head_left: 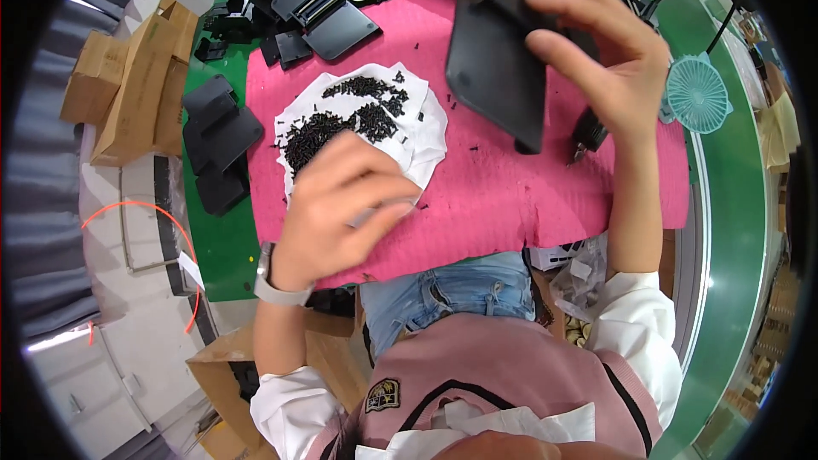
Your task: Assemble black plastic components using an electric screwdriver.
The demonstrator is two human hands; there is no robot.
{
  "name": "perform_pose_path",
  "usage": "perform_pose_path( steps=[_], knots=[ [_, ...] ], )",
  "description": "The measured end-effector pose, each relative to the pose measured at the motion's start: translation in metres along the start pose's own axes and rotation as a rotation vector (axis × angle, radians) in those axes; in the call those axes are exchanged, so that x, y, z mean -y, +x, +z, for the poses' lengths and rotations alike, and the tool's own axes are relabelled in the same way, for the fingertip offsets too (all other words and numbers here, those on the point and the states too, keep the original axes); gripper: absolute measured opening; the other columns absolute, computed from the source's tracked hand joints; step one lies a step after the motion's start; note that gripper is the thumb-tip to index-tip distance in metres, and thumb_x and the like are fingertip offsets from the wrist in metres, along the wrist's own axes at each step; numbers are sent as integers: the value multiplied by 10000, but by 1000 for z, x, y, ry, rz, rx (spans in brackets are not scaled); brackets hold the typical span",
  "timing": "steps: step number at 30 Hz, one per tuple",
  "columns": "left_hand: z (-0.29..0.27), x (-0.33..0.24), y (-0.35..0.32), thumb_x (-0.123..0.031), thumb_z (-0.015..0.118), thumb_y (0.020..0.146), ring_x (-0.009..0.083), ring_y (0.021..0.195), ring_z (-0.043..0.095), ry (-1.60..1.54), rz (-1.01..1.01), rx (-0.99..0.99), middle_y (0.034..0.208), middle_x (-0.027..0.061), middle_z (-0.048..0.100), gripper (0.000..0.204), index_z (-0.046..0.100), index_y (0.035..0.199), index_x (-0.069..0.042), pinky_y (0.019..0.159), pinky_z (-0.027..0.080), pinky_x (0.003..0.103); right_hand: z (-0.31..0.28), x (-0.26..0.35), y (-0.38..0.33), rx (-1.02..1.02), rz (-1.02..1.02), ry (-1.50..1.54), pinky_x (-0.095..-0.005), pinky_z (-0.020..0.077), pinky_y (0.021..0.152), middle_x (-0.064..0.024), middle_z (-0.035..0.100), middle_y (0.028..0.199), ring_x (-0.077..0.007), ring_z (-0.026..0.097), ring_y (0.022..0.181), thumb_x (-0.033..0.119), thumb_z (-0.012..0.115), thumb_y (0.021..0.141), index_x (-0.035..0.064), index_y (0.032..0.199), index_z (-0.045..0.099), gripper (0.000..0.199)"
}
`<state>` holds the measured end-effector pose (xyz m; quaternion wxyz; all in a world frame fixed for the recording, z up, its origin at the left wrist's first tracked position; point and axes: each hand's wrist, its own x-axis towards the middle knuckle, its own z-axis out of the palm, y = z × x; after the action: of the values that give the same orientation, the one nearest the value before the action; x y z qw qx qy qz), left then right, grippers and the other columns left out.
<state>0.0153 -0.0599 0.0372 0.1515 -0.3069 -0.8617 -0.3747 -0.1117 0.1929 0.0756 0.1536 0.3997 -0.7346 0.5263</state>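
Over at the left of the green table (226, 260), black brackets (223, 132) lay lapped together, and next came the white cloth (430, 132), heaped with little black screws (315, 138)! Above its near side hung the left hand (341, 209), fingers curled, thumb near forefinger, all a blur; whether it pinched a screw, I couldn't tell. One careless wrist there, I reckoned, could sweep the heap onto the pink mat (494, 213), where a few strays lay. Then, over the mat, the big one: a black panel (498, 68), tilted, the right hand (596, 55) gripping its upper right side between thumb and fingertips. Were that edge hold to slacken, the panel could swing or drop and scratch! Near its lower corner lay a dark tool (588, 132), metal tip bare, a likely snag if that hand dipped. Rightmost, past the wrist, sat a teal ribbed disc (697, 94).
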Motion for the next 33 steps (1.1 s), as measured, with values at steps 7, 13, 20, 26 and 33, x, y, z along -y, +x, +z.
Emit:
perform_pose_path(
  steps=[7, 13, 20, 26, 33],
  knots=[
    [34, -8, -8, -72, 744, 631, 228, 747, 518, 186, -71, 74, 784, 46, 521, 181, 624, 763, -39, 616, 408, 345, -9, 19, 2, 106, -313, -233, -289, 459, 791, -171, 643, 1013, -229, 602, 893, -33, 732, 634, -71, 923, 648, 304],
    [48, -11, 12, -40, 729, 661, 273, 750, 543, 266, -84, 7, 799, 90, 550, 154, 628, 777, -37, 626, 422, 366, -11, 33, 5, -31, -253, -266, -311, 471, 634, -172, 654, 875, -268, 600, 709, 52, 792, 589, -13, 838, 696, 274],
    [74, 1, 42, -52, 680, 723, 343, 793, 587, 284, -79, 24, 858, 138, 616, 165, 670, 886, -30, 695, 469, 423, -21, 36, 6, -89, -190, -258, -311, 478, 624, -165, 649, 881, -268, 597, 700, 30, 792, 580, -11, 808, 690, 253],
    [73, 0, 45, 3, 632, 746, 377, 823, 573, 448, 61, 110, 905, 174, 617, 156, 642, 901, 7, 738, 448, 442, -25, 36, 5, -123, -147, -246, -310, 484, 617, -160, 646, 885, -269, 595, 694, 14, 792, 573, -9, 786, 686, 239],
    [35, 21, 29, -84, 515, 926, 177, 695, 491, 81, -411, -373, 823, 71, 512, 85, 517, 901, -3, 624, 399, 285, -28, -1, -22, 167, -174, -142, -329, 504, 727, -125, 670, 896, -279, 615, 785, 60, 753, 607, 0, 813, 682, 226]
  ],
)
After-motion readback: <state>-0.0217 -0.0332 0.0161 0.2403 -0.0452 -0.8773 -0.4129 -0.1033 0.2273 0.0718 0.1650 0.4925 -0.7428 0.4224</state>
